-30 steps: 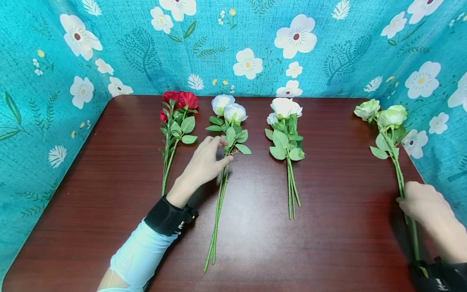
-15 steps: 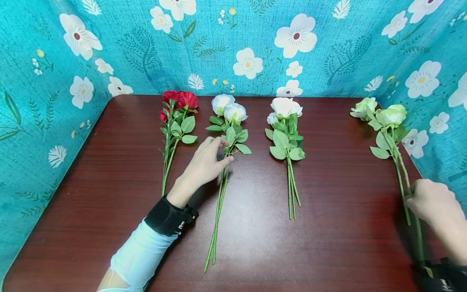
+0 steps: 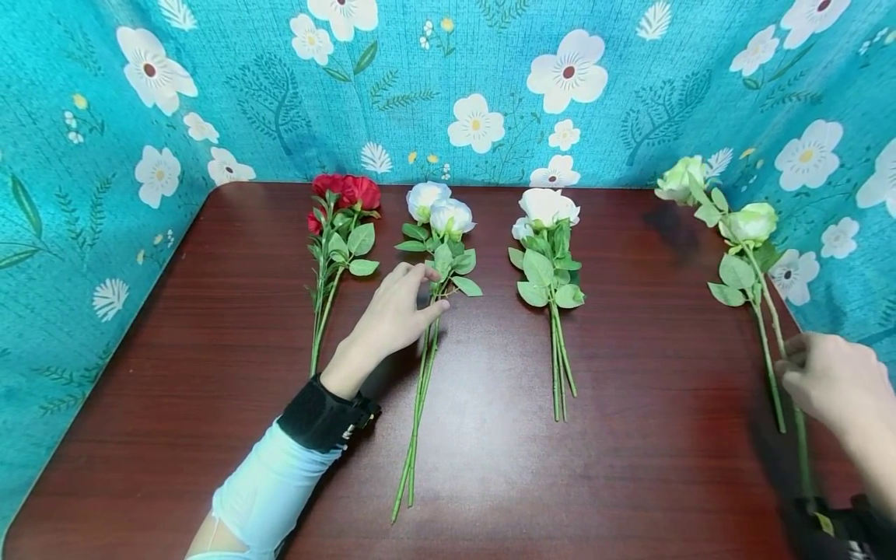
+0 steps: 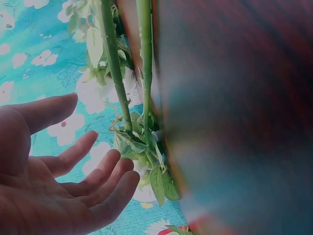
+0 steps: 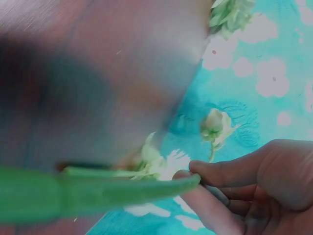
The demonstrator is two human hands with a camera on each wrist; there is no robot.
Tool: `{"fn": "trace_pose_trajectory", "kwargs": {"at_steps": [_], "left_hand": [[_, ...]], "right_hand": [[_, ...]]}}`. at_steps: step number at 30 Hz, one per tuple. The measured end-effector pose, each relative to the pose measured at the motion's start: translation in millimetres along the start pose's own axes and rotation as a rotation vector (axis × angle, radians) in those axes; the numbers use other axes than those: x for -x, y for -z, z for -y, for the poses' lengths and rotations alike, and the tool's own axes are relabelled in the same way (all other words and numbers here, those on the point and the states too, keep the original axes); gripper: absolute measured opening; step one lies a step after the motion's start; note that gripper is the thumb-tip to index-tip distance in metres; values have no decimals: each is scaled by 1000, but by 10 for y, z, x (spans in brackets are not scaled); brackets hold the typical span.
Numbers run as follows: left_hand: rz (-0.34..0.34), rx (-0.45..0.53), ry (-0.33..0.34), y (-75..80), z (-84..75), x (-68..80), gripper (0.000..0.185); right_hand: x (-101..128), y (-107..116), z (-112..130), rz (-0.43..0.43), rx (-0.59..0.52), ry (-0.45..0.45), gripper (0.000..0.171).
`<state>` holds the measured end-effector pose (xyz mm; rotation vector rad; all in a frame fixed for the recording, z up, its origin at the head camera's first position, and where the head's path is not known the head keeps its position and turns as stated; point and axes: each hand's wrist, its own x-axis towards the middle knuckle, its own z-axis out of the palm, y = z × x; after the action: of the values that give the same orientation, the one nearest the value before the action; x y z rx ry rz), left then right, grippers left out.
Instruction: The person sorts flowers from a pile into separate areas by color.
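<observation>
My right hand (image 3: pixel 836 381) pinches the green stem of a pale green artificial rose (image 3: pixel 680 180) between thumb and finger. That rose's head is raised, with its shadow on the table below. A second pale green rose (image 3: pixel 749 223) lies beside it, its shorter stem on the table. In the right wrist view the pinched stem (image 5: pixel 132 193) runs close past the camera. My left hand (image 3: pixel 399 307), fingers loosely bent and apart, hovers by the stems (image 3: pixel 423 389) of the bluish-white flowers (image 3: pixel 450 216). In the left wrist view nothing is between its fingers (image 4: pixel 110 196).
Red roses (image 3: pixel 358 192) lie left of my left hand. A bunch of white roses (image 3: pixel 549 206) with several short stems lies right of the middle. The dark reddish-brown table (image 3: pixel 651 435) meets a turquoise flowered cloth (image 3: pixel 420 93) at the back and sides.
My right hand has moved slightly right and up, drawing one green rose's stem apart from the other. That rose's head has shifted left and up. My left hand has stayed still.
</observation>
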<state>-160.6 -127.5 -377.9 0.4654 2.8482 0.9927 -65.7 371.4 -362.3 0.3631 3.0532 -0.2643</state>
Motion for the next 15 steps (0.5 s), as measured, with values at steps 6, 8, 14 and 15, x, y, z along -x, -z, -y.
{"fn": "trace_pose_trajectory", "kwargs": {"at_steps": [6, 8, 14, 15], "left_hand": [[-6, 2, 4, 6, -14, 9, 40], [-16, 2, -5, 3, -17, 7, 39], [-133, 64, -72, 3, -45, 0, 29], [-161, 78, -89, 5, -54, -2, 27]], "right_hand": [[59, 10, 212, -37, -42, 65, 23], [76, 15, 283, -42, -64, 85, 24], [117, 22, 504, -93, -134, 164, 23], [121, 18, 535, -98, -147, 179, 23]]}}
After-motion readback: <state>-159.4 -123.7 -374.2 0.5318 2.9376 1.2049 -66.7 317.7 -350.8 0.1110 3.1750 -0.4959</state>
